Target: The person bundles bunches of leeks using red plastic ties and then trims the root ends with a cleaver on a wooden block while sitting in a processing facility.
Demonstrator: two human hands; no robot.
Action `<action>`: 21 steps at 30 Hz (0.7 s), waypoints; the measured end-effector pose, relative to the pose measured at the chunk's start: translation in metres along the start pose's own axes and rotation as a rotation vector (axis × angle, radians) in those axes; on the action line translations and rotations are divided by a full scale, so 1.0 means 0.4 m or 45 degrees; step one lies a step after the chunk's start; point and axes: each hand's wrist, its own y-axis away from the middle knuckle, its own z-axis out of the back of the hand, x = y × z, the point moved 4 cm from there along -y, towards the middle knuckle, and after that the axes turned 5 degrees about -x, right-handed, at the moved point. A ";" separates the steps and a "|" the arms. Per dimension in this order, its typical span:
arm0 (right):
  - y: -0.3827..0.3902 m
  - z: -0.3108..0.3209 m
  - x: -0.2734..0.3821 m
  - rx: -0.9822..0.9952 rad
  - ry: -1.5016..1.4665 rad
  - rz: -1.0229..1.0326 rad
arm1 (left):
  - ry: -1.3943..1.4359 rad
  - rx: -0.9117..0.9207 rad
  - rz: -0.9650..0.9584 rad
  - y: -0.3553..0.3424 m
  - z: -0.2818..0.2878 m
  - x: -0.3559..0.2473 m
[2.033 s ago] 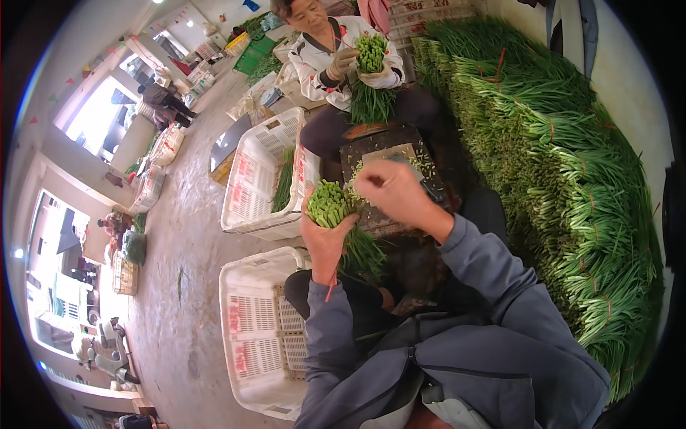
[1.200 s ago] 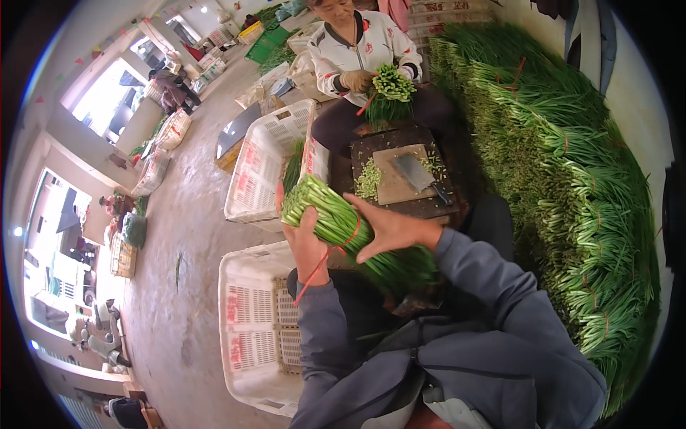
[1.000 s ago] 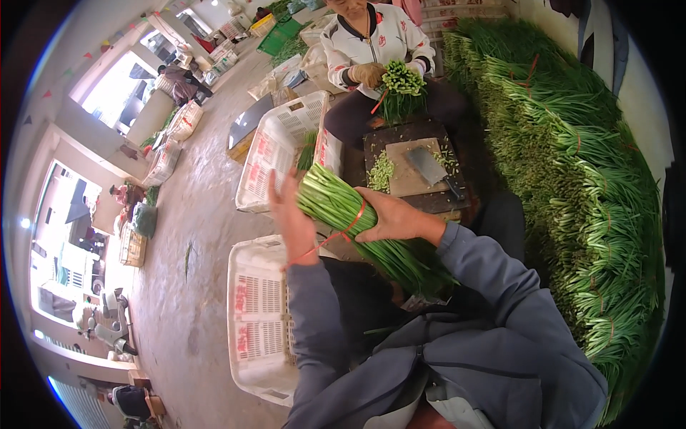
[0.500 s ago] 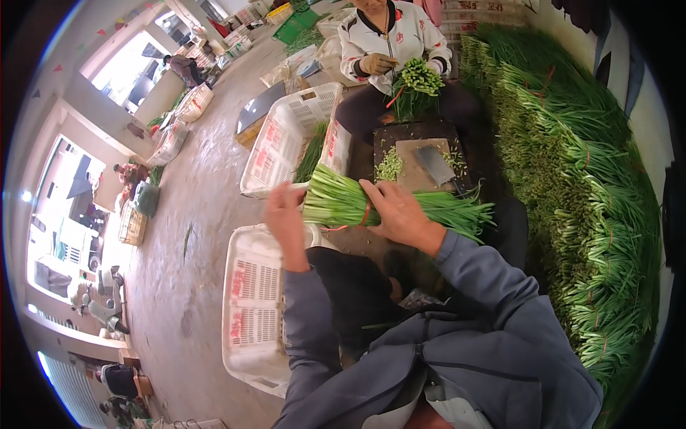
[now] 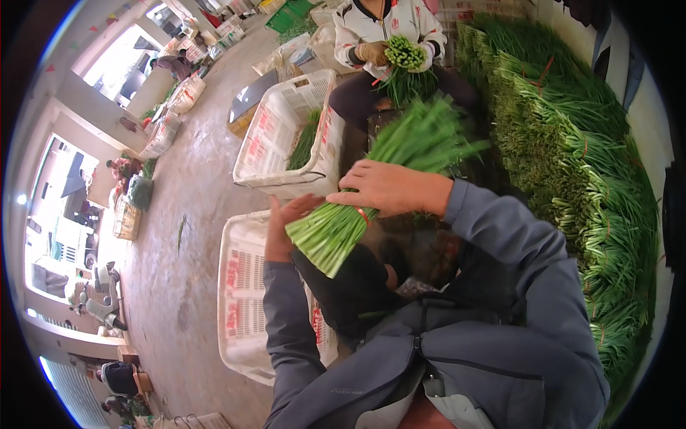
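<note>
On my feed the right hand (image 5: 375, 189) is clasped over the middle of a bundle of chive-like greens (image 5: 325, 239), just above its red tie (image 5: 362, 214); the undersides of those fingers are hidden from me. The left hand (image 5: 286, 222) has its fingers stretched out alongside the stalks — I can't tell whether they press on them. I see the bundle held up in the air, pale cut ends fanned toward the lower left, above the dark-trousered knee (image 5: 343, 293), and leaves toward the upper right (those tips are a blur to me).

Below the left hand, its wrist covers the far right corner of the lower white crate (image 5: 232, 343). Just past that crate's far edge I have the upper white crate (image 5: 246, 171), with loose greens (image 5: 307, 139) lying along its right-hand inner side. Beyond the leaf tips sits a co-worker in a white patterned jacket (image 5: 389, 27), whose gloved hand (image 5: 371, 53) is at a second bundle (image 5: 405, 54). Down my right side runs a tall stack of tied greens (image 5: 579, 171) against the wall; on my left, concrete floor (image 5: 171, 243) — then a parked scooter (image 5: 103, 304).
</note>
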 end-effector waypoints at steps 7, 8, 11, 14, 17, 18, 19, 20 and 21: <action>-0.073 -0.010 0.062 0.082 0.110 0.434 | 0.460 0.238 0.302 -0.061 -0.073 0.187; -0.063 -0.004 0.048 0.005 0.257 0.229 | 0.647 0.298 0.288 -0.070 -0.090 0.198; 0.004 0.043 0.046 -0.097 0.383 -0.119 | 0.302 0.087 -0.179 -0.099 -0.086 0.214; 0.140 -0.018 0.000 -0.194 -0.554 -1.076 | 0.323 0.127 -0.238 -0.128 -0.055 0.227; 0.223 -0.118 0.018 -0.297 -1.033 -1.425 | 0.468 0.329 -0.293 -0.142 -0.092 0.240; 0.245 -0.143 0.031 -0.330 -1.142 -1.519 | 0.542 0.213 -0.324 -0.146 -0.105 0.245; 0.235 -0.169 0.049 -0.358 -1.271 -1.589 | 0.604 0.081 -0.375 -0.140 -0.095 0.240; 0.224 -0.186 0.058 -0.349 -1.333 -1.582 | 0.527 0.194 -0.477 -0.144 -0.081 0.235; 0.212 -0.200 0.065 -0.366 -1.403 -1.561 | 0.517 0.195 -0.466 -0.146 -0.073 0.239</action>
